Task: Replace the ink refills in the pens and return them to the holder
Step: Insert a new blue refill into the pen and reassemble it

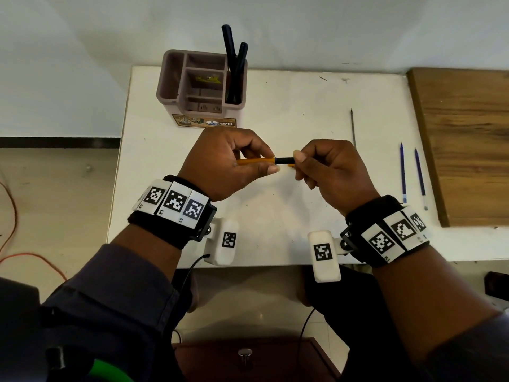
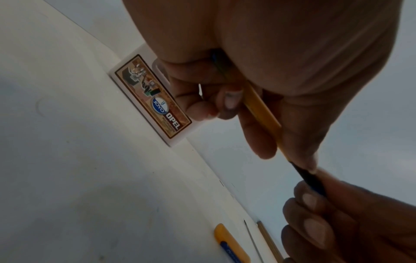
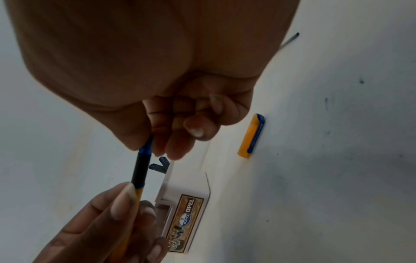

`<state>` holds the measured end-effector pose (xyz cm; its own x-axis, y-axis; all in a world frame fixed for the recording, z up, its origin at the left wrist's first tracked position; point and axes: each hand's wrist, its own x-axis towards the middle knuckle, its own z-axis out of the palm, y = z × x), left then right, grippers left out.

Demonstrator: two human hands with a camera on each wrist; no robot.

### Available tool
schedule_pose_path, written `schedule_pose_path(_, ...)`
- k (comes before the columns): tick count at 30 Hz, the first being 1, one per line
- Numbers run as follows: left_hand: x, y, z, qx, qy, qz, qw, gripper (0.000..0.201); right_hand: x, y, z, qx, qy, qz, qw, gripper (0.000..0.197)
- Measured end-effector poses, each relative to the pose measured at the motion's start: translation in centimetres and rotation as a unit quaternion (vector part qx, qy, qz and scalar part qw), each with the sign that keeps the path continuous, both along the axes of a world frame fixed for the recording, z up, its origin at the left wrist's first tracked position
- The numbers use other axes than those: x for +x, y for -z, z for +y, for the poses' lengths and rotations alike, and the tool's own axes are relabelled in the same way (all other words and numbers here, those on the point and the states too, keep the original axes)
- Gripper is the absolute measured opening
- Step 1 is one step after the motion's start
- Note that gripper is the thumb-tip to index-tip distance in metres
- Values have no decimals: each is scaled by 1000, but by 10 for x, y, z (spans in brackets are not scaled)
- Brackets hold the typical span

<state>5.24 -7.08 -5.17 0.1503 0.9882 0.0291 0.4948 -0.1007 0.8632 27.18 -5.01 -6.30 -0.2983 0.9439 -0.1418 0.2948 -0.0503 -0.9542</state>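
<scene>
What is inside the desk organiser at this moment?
The desk organiser holds two dark pens standing in its right compartment and something small and yellow in a middle one. The compartment floors are mostly shadowed, so anything else there cannot be seen.

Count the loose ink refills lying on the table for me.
3. A thin dark refill lies far right of the holder; two blue refills, one beside the other, lie nearer the wooden board. The hands may hide more.

At frame centre the right hand (image 3: 157, 99) pinches the pen (image 3: 140, 170) by its blue end; the left hand (image 3: 108, 227) grips its yellow barrel at lower left. A yellow cap (image 3: 251, 137) lies on the table (image 3: 326, 178) at right.
</scene>
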Motion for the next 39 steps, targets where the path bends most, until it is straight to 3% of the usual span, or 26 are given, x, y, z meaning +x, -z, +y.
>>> schedule_pose_path(16, 0, 0, 0, 2, 2, 10, 1000, 16, 2, 2, 2, 19, -21, -5, 1000, 28)
schedule_pose_path(21, -1, 0, 1, -18, -7, 18, 1000, 25, 2, -1, 1, 36, -28, -5, 999, 12)
schedule_pose_path(33, 0, 2, 1, -35, 1, 14, 999, 20, -1, 2, 0, 84, -33, -139, 986, 30)
schedule_pose_path(39, -1, 1, 1, -29, -14, 8, 999, 16, -4, -6, -3, 76, -45, -118, 989, 25)
